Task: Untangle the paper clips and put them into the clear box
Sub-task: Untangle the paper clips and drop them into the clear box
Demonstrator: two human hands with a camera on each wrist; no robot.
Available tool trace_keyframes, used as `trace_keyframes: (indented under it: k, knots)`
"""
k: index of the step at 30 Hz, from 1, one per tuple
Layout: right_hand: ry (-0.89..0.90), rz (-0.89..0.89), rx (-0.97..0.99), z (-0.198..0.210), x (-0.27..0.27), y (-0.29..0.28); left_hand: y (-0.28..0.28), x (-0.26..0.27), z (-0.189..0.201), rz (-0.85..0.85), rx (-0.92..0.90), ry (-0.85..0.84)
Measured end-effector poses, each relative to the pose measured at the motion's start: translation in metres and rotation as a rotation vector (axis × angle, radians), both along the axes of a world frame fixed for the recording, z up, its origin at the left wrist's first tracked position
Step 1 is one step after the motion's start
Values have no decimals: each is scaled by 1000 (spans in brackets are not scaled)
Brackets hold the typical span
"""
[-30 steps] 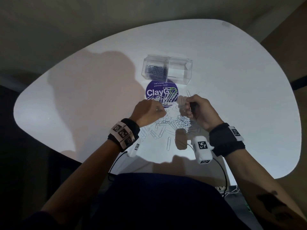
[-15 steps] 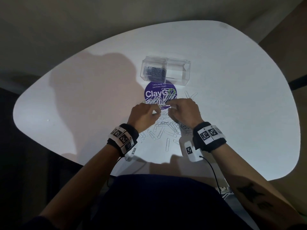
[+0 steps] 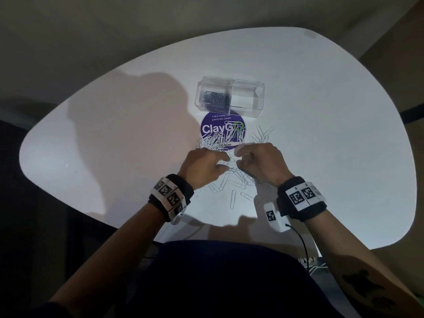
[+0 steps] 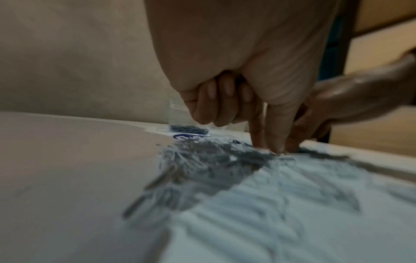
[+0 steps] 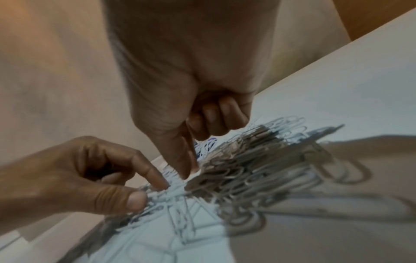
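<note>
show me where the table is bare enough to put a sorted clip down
Bare: the white table right of the clear box and right hand, and the shadowed stretch left of the left hand. Crowded: the paper clips across the purple sticker and under both hands.

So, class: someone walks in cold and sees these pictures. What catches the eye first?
Two hands, left hand and right hand, meet fingertip to fingertip over a heap of silver paper clips mid-table. Behind it lie a purple round sticker and a clear box, clips in its left compartment.
</note>
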State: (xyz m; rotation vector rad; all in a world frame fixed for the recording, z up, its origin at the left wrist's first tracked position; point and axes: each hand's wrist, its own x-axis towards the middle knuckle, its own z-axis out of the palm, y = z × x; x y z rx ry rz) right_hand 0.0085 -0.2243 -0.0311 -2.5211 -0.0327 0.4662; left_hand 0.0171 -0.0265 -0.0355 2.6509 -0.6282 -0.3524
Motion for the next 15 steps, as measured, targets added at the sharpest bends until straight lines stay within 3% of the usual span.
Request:
trace_keyframes:
  k: [3, 8, 15]
  knots:
    - [-43, -12, -119, -1, 2, 4, -5, -5, -6, 2, 66, -14]
    - [-183, -16, -150, 1, 23, 10, -3, -3, -3, 115, 35, 20]
    - [-137, -43, -221, -3, 30, 4, 3, 18, 5, 234, 97, -44]
